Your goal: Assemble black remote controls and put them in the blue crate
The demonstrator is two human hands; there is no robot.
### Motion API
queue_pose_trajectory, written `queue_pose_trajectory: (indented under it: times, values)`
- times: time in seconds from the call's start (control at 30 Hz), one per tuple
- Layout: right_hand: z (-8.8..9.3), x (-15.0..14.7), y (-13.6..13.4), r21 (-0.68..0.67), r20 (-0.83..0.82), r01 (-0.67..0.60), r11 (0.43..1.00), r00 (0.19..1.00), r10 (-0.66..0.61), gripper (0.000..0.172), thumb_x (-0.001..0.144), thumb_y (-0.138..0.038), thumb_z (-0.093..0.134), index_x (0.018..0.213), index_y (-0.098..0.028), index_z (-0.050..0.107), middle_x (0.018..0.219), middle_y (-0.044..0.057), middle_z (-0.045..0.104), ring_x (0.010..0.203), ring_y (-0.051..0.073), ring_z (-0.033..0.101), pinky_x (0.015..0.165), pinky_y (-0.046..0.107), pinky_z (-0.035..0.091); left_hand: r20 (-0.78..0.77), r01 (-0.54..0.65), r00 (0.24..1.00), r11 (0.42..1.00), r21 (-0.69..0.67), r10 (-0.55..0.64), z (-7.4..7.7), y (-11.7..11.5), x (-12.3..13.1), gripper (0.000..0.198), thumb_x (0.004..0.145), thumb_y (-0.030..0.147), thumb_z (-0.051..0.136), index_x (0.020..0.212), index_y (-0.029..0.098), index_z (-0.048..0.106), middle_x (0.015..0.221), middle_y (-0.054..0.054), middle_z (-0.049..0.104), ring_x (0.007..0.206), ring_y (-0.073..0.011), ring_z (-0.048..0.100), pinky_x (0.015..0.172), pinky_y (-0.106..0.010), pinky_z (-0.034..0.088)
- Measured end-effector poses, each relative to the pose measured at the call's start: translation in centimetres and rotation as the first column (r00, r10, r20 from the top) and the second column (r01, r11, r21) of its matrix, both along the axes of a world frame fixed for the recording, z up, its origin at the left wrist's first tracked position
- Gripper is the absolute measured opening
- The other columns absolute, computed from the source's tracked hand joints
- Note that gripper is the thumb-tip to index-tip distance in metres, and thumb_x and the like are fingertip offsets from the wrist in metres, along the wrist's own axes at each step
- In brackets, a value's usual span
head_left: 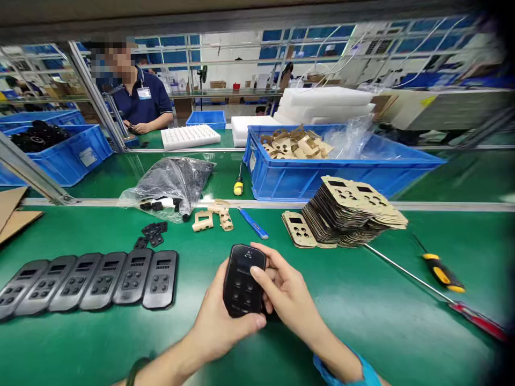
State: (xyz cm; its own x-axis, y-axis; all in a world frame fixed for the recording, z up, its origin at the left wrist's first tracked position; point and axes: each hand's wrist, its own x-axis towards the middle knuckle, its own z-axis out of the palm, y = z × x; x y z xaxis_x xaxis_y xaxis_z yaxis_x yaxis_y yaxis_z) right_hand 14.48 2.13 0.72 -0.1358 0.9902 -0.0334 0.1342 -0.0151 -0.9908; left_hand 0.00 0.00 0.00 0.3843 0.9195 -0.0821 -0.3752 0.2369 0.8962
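A black plastic remote-like housing with a small window and several buttons is held above the green bench, its face toward me. My left hand wraps its left side and lower edge, thumb across the bottom. My right hand grips the right side, with the thumb on the front and fingers behind, partly hidden. To the left lies a row of similar black housings, side by side. Small black button pads sit loose behind that row.
Beyond my hands lie a blue utility knife, beige film pieces and a bag of black parts. Stacked beige panels, a blue bin and screwdrivers are rightward. A co-worker sits across the bench.
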Motion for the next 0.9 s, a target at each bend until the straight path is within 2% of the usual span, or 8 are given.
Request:
queue_pose_trajectory:
  times: [0.13, 0.27, 0.37, 0.53, 0.6, 0.7, 0.8, 0.9]
  values:
    - [0.1, 0.0, 0.4, -0.02, -0.035, -0.031, 0.999, 0.999, 0.03, 0.049, 0.089, -0.046, 0.052, 0.129, -0.021, 0.042, 0.061, -0.006, 0.056, 0.035, 0.007, 0.047, 0.034, 0.018, 0.04, 0.037, 0.089, 0.996, 0.994, -0.056, -0.087, -0.1, 0.3, -1.0, 0.103, 0.073, 0.02, 0.075, 0.148, 0.029, 0.006, 0.094, -0.006, 0.064, 0.076, -0.017, 0.062, 0.066, -0.03, 0.05]
    - [0.8, 1.9, 1.9, -0.04, -0.104, -0.107, 0.993, 0.989, 0.102, 0.047, 0.086, -0.046, 0.055, 0.126, -0.024, 0.042, 0.08, -0.002, 0.057, 0.04, 0.004, 0.045, 0.033, 0.015, 0.035, 0.06, 0.253, 0.965, 0.967, 0.031, -0.254, -0.1, 0.7, -1.9, 0.113, 0.078, 0.024, 0.071, 0.144, 0.037, -0.019, 0.136, -0.012, 0.045, 0.11, -0.0216, 0.056, 0.094, -0.039, 0.043]
    - [1.4, 4.7, 3.1, -0.069, -0.042, -0.145, 0.987, 0.989, 0.142, 0.042, 0.085, -0.047, 0.058, 0.118, -0.025, 0.046, 0.089, -0.002, 0.054, 0.041, 0.002, 0.041, 0.032, 0.014, 0.031, 0.024, 0.2, 0.979, 0.979, 0.042, -0.201, -0.3, 1.2, -2.4, 0.114, 0.074, 0.026, 0.076, 0.147, 0.036, -0.011, 0.143, -0.014, 0.035, 0.122, -0.0269, 0.046, 0.099, -0.043, 0.039]
    - [1.3, 7.9, 4.3, -0.133, 0.21, -0.225, 0.965, 0.945, 0.249, 0.039, 0.084, -0.046, 0.058, 0.114, -0.021, 0.051, 0.086, -0.002, 0.053, 0.042, 0.004, 0.047, 0.034, 0.018, 0.038, -0.03, 0.011, 0.999, 0.998, -0.069, -0.013, -0.5, 1.8, -2.6, 0.096, 0.07, 0.03, 0.077, 0.147, 0.026, 0.02, 0.132, -0.016, 0.048, 0.117, -0.0288, 0.05, 0.096, -0.045, 0.041]
    - [0.8, 8.4, 4.7, -0.042, 0.437, -0.163, 0.986, 0.884, 0.164, 0.036, 0.087, -0.045, 0.052, 0.114, -0.02, 0.054, 0.086, 0.001, 0.057, 0.046, 0.008, 0.053, 0.036, 0.021, 0.044, -0.039, -0.021, 0.999, 0.996, -0.09, 0.017, -0.4, 1.8, -2.6, 0.091, 0.07, 0.029, 0.077, 0.145, 0.025, 0.026, 0.129, -0.015, 0.051, 0.113, -0.0279, 0.052, 0.095, -0.045, 0.042]
    - [-0.2, 9.0, 5.7, 0.185, 0.734, -0.041, 0.982, 0.671, -0.11, 0.029, 0.091, -0.033, 0.047, 0.112, -0.018, 0.059, 0.097, 0.008, 0.065, 0.069, 0.019, 0.066, 0.058, 0.031, 0.056, -0.047, -0.06, 0.997, 0.99, -0.125, 0.054, -0.1, 1.9, -2.5, 0.081, 0.071, 0.026, 0.076, 0.14, 0.024, 0.036, 0.125, -0.014, 0.053, 0.109, -0.0261, 0.054, 0.093, -0.043, 0.044]
    - [-1.4, 9.9, 6.5, 0.293, 0.811, 0.042, 0.955, 0.519, -0.271, 0.037, 0.08, -0.013, 0.056, 0.116, -0.011, 0.06, 0.125, 0.02, 0.058, 0.108, 0.033, 0.06, 0.087, 0.045, 0.05, -0.04, -0.085, 0.996, 0.984, -0.155, 0.079, -0.1, 2.0, -2.6, 0.071, 0.071, 0.024, 0.075, 0.135, 0.024, 0.044, 0.122, -0.012, 0.055, 0.104, -0.0245, 0.056, 0.09, -0.041, 0.046]
    - [-2.2, 10.5, 7.0, 0.323, 0.844, 0.056, 0.945, 0.434, -0.314, 0.037, 0.075, -0.007, 0.058, 0.111, -0.013, 0.065, 0.116, 0.02, 0.066, 0.105, 0.034, 0.062, 0.083, 0.044, 0.051, -0.035, -0.095, 0.995, 0.984, -0.15, 0.09, -0.3, 2.1, -2.8, 0.066, 0.07, 0.024, 0.075, 0.131, 0.024, 0.049, 0.12, -0.011, 0.057, 0.101, -0.023, 0.058, 0.087, -0.039, 0.047]
